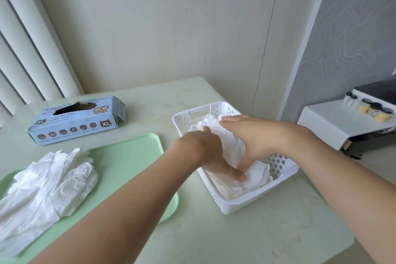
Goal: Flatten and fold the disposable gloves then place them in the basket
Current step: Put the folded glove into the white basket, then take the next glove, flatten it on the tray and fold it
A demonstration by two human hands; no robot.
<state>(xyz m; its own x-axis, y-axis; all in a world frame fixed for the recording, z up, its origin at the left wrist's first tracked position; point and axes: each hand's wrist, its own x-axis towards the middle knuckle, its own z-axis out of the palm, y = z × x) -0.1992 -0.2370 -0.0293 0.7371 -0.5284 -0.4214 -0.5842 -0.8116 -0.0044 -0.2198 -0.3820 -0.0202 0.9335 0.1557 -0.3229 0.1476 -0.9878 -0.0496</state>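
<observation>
A white perforated basket (240,201) stands on the table right of centre, with folded white gloves (257,176) lying in it. Both my hands reach into the basket. My left hand (209,152) and my right hand (255,135) hold a folded glove (231,146) between them, low over the stack. The right hand's fingers lie straight over the top of the glove and its thumb curls down beside it. The left thumb touches the stack below. A loose pile of unfolded gloves (47,186) lies on the green tray (132,152) at the left.
A blue glove box (79,122) marked XL lies at the back left of the pale table (257,238). The wall stands close behind the basket. A white shelf (334,128) with small jars (372,109) is off to the right.
</observation>
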